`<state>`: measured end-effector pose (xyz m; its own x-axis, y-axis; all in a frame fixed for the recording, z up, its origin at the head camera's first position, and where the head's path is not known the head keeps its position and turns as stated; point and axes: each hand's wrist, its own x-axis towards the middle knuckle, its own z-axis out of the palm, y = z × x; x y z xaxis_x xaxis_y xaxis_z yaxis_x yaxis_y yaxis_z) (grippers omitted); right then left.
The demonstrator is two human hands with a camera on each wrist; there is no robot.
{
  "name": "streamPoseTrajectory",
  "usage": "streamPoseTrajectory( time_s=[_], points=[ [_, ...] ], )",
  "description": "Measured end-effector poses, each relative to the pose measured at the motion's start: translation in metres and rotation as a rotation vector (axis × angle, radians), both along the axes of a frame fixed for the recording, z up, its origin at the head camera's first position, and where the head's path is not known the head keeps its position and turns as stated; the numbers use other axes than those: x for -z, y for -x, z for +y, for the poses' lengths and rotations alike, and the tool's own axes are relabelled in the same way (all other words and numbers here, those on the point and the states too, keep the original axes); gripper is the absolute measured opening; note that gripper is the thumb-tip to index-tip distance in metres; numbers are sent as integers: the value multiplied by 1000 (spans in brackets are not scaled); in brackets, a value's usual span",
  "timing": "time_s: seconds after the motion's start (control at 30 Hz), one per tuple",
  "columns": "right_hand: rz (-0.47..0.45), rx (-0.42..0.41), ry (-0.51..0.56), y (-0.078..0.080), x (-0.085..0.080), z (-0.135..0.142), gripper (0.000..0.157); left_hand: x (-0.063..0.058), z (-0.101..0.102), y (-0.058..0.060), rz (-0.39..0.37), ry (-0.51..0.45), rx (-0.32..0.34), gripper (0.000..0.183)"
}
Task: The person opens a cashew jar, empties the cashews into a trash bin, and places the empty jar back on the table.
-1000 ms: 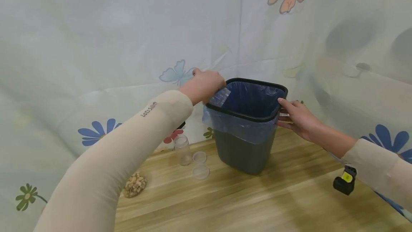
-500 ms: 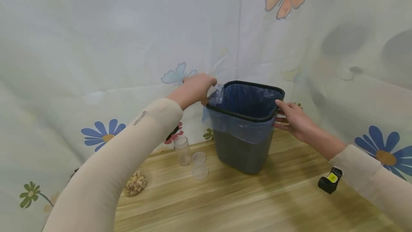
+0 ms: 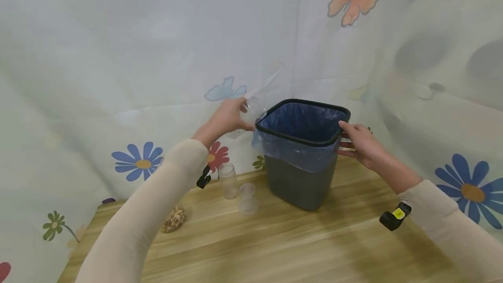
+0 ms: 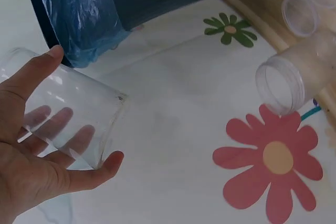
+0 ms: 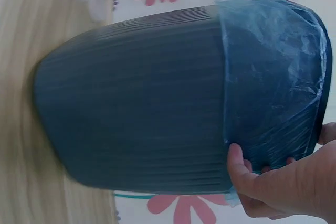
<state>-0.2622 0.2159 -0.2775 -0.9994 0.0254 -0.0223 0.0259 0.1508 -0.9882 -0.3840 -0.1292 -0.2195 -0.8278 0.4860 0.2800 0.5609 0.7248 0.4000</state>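
My left hand (image 3: 232,117) grips a clear jar (image 4: 97,106), with thumb and fingers spread around its wall. The jar is tilted at the left rim of a dark grey trash bin (image 3: 294,182). In the left wrist view it looks see-through, with the fingers visible through it. A blue bag (image 5: 273,61) lines the bin and folds down over its black rim. My right hand (image 3: 363,147) holds the bin's right side, thumb at the rim and fingers against the outer wall.
Left of the bin, a second clear jar (image 3: 228,181) stands upright on the wooden table (image 3: 275,248). Two clear round lids (image 3: 248,206) lie between it and the bin. A heap of nuts (image 3: 173,219) sits further left, and a printed curtain (image 3: 157,56) hangs behind.
My left hand has drawn back leftward from over the bin's rim with the jar, turning it so its round end shows. The right hand keeps its hold on the bin.
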Motion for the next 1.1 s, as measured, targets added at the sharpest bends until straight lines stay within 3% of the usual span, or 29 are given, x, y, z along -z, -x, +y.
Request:
streamPoseTrajectory(
  time_s=[0.2, 0.4, 0.57, 0.8, 1.1],
  points=[
    [2, -13, 10, 5, 1, 2, 84, 15, -5, 1, -8, -103, -12, 73],
    [4, -40, 21, 8, 3, 3, 84, 30, -12, -6, -27, -234, 15, 58],
    [20, -44, 14, 7, 5, 1, 82, 45, -24, -21, -83, -368, 66, 58],
    [101, -38, -35, -2, 17, -4, 69, 80, -51, -50, -155, -487, 68, 56],
    [251, 69, -212, -22, 30, 6, 66, 114, -68, -83, -146, -455, 21, 73]
  ],
)
